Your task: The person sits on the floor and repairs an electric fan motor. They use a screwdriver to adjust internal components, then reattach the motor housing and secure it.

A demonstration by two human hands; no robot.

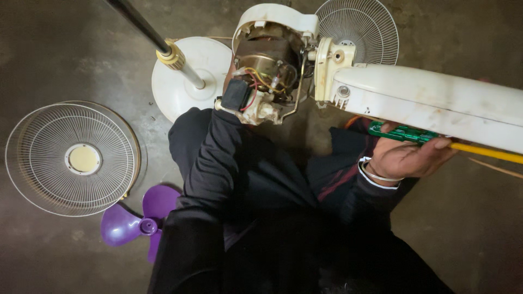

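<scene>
Head view, looking straight down: the person sits on a dark concrete floor with a dismantled pedestal fan across the lap.

Right hand: fingers curled closed around a screwdriver with a green translucent handle. A yellow shaft runs from the hand toward the right frame edge. The tip is cut off by the frame. The top of the handle is covered by the fan's white neck housing, which lies just above the hand and crosses to the right edge. A thin bangle sits at the wrist.

Left hand: hidden behind the exposed fan motor. Only the black sleeve is visible, rising to the underside of the motor. Whether the hand is open or closed cannot be told.

Motor assembly: copper-toned body, red and yellow wires, black capacitor block at the lower left. The white rear motor cover arcs above it. The motor joins the neck housing at a cream pivot bracket.

Surrounding parts on the floor:
- Round white base with pole, upper left; the pole top is cut off.
- Wire grille, far left, lying flat.
- Purple fan blade, partly under the left leg.
- Second wire grille, top, partly behind the bracket.
</scene>
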